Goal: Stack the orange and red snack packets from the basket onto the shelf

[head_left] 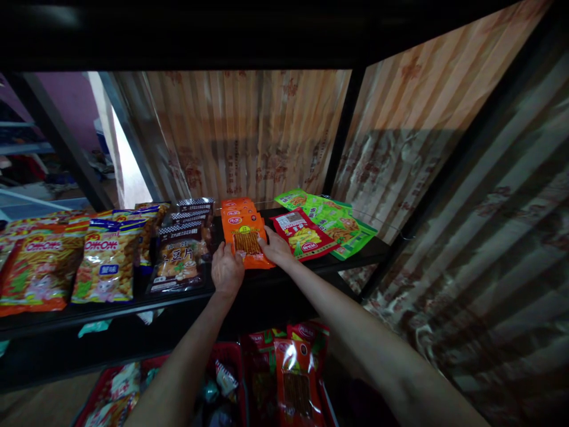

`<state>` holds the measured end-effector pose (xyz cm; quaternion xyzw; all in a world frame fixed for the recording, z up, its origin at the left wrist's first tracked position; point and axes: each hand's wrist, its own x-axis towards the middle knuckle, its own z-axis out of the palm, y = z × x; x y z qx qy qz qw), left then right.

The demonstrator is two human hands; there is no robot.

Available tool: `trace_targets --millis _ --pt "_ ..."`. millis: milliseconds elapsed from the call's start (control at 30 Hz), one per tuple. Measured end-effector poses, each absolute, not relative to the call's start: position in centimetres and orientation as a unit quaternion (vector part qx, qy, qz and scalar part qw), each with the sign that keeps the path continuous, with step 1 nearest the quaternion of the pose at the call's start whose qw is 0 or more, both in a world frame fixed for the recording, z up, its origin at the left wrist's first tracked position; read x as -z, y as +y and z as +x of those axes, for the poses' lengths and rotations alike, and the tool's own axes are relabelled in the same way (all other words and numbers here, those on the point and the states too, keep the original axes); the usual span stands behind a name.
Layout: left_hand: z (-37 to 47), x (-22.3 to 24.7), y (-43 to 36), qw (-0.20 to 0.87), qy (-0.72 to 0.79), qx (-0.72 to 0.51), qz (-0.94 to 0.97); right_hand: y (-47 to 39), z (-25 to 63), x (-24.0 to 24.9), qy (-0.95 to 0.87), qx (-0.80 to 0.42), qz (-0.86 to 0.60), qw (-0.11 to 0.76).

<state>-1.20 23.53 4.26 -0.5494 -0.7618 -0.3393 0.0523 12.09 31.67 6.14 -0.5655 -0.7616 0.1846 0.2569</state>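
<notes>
Pleated curtain (249, 136) hangs behind a dark shelf (178, 300) lined with snack packs. At the far left, orange-and-yellow bags (42, 270) lean close together, with a white-and-yellow bag (105, 261) beside them; a nudge along the row could tip these, since they look puffed and light. Next come dark packs (178, 261), stacked back to front and overlapping, which seem likely to slide if the neighbouring wrist brushes them.

To their right, the left hand (227, 270) touches the lower left side of the front orange packet (246, 237), which lies near the shelf's front edge with others of its kind behind it. The right hand (276, 246) touches its right side, thumb over the face. Both hands bracket the packet; whether either grip pinches it cannot be told. Pressing unevenly could make it skid over the edge, because the wrapping looks slick, or push the ones behind out of line.

Farther right, a red packet (303, 234) overlaps fanned green packets (342, 222); the right forearm could catch its near corner and drag it askew.
</notes>
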Motion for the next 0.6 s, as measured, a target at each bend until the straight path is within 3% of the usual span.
trace_targets --millis 267,600 --pt "-1.5 -5.8 25.2 -0.045 -0.778 0.342 -0.525 34.5 11.2 -7.3 -0.742 -0.244 -0.568 0.259" --pt "-1.7 -5.0 26.3 -0.069 -0.783 0.365 -0.499 34.6 10.4 -6.8 -0.758 -0.219 -0.548 0.278"
